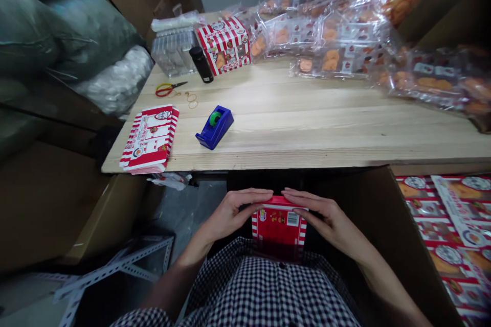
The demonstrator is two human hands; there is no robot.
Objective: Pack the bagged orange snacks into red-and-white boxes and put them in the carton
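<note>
A red printed box (pixel 278 226) with striped white edges and a barcode is held upright before my body, below the table's front edge. My left hand (pixel 245 206) grips its top left corner, thumb on the near face and fingers along the top. On the top right corner, my right hand (pixel 315 209) pinches it the same way, thumb near the barcode. The fingertips of both hands almost meet over the red top edge. The box's far side is hidden, and its lower part is in shadow against the checked shirt (pixel 284 291).
On the wooden table (pixel 299 122) lie a blue tape dispenser (pixel 215 126), stacked flat cartons (pixel 151 138), scissors (pixel 169 89) and a black bottle (pixel 201 64). Behind them stand a striped box (pixel 226 43) and bagged snacks (pixel 330 36). A carton of packed boxes (pixel 447 235) stands right.
</note>
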